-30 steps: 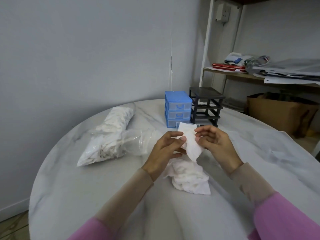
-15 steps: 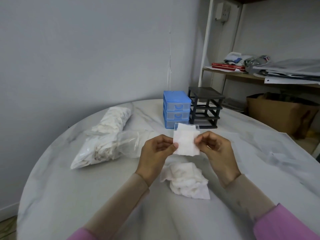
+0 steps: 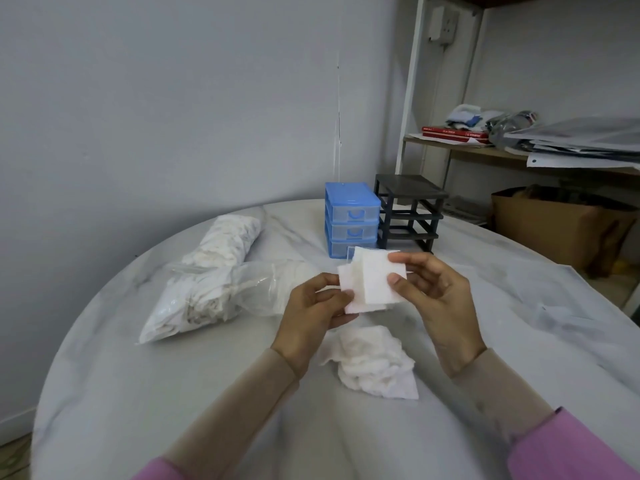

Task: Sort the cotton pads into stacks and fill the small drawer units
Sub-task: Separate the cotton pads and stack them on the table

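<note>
Both hands hold square white cotton pads (image 3: 375, 280) above the round marble table (image 3: 145, 393). My right hand (image 3: 436, 299) pinches the front pad by its right edge. My left hand (image 3: 311, 313) pinches the pad behind it at the left edge, and the two pads overlap. A loose heap of white cotton pads (image 3: 372, 363) lies on the table just below my hands. Behind the pads stands a blue three-drawer unit (image 3: 349, 220) with its drawers pushed in. A black drawer frame (image 3: 408, 211) without drawers stands right of it.
A clear plastic bag of cotton pads (image 3: 204, 296) lies to the left, with a second white bundle (image 3: 228, 237) behind it. A clear drawer's edge (image 3: 349, 252) shows behind the held pads. A shelf (image 3: 519, 157) with papers and a cardboard box (image 3: 554, 230) stand beyond the table at the right.
The single pad held between both hands has become two overlapping pads, offset from each other. Both hands stay in about the same place above the heap.
</note>
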Demonstrator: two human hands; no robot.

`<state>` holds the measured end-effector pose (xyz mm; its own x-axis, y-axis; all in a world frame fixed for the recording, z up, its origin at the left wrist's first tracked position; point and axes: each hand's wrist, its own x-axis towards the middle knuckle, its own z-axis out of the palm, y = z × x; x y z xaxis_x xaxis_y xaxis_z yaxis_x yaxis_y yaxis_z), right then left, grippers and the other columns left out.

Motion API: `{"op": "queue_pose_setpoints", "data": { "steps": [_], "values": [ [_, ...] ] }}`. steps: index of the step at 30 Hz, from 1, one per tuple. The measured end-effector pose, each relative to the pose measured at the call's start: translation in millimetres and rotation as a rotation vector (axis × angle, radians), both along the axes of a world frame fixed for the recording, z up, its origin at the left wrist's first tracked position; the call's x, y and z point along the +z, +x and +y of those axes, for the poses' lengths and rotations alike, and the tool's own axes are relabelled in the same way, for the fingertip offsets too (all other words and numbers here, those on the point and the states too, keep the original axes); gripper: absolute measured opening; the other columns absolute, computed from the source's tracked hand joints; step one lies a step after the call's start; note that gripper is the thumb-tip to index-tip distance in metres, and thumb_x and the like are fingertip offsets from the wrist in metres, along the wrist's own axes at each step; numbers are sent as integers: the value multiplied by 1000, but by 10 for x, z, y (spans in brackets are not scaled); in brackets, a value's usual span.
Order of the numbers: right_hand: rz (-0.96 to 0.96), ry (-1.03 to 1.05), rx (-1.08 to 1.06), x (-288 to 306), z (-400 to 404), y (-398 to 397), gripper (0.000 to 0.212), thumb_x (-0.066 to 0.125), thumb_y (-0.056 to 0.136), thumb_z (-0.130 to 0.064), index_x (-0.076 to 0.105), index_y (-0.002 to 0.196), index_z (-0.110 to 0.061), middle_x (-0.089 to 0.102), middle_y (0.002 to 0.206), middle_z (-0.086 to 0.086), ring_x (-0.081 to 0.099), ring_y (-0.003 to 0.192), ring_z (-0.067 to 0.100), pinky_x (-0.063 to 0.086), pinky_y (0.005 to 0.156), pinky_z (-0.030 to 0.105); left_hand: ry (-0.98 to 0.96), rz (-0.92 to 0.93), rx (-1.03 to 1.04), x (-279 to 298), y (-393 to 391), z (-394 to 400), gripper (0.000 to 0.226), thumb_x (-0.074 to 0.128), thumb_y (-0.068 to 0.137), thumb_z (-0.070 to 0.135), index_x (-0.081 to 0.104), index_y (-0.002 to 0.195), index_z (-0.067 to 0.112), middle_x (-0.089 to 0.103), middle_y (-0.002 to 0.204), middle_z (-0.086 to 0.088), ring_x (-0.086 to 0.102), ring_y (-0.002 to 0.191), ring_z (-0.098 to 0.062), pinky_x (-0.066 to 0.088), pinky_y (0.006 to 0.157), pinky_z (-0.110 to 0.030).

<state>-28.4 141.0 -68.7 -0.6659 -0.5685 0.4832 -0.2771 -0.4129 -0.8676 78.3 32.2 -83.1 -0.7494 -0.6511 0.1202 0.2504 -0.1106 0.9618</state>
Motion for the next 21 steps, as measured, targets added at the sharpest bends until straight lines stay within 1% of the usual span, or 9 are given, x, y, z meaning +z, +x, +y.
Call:
{"op": "queue_pose_setpoints", "data": {
  "steps": [3,4,8,12,14,17,21],
  "values": [
    [22,40,33,-24,-21,11,27,62,79,11,65,87,-14,68,86,-10,60,69,-2,49,65,11,-13,-11,-51,4,-1,17,18,52,89,-4,65,100,2,71,86,-8,69,78,-11,55,70,-20],
    [21,54,36,-38,-26,11,27,62,79,12,65,86,-15,68,85,-10,59,68,-1,49,64,11,-9,-8,-66,12,3,24,20,51,88,-5,66,100,2,72,86,-6,69,79,-11,55,70,-19],
    [21,80,29,-70,-37,18,27,63,79,11,65,86,-14,68,87,-7,60,68,-1,49,63,12,30,-7,-88,38,2,41,22,48,90,-3,68,93,7,73,83,-2,69,78,-10,54,69,-19],
    [-3,79,16,-89,-44,18,25,65,78,8,67,86,-16,69,88,-7,62,71,1,50,65,13,63,-7,-81,53,1,45,22,47,92,0,67,92,8,73,81,-1,70,77,-10,55,68,-18],
    [-3,80,9,-99,-43,18,25,67,77,6,67,86,-17,70,85,-10,62,72,2,50,65,13,79,-2,-85,58,5,46,22,46,93,0,67,92,8,73,80,-1,70,76,-11,55,68,-19],
    [40,103,-3,-102,-42,15,26,68,77,5,68,86,-19,71,83,-13,62,71,4,51,66,15,86,-6,-88,67,5,49,23,45,93,0,66,92,7,73,79,-2,70,75,-12,56,69,-19],
    [104,142,-29,-110,-36,2,27,71,76,1,68,87,-23,72,89,-11,63,78,8,52,69,19,98,-24,-80,82,0,43,24,43,93,0,66,90,6,73,77,-3,70,74,-13,56,67,-20]
  ]
}}
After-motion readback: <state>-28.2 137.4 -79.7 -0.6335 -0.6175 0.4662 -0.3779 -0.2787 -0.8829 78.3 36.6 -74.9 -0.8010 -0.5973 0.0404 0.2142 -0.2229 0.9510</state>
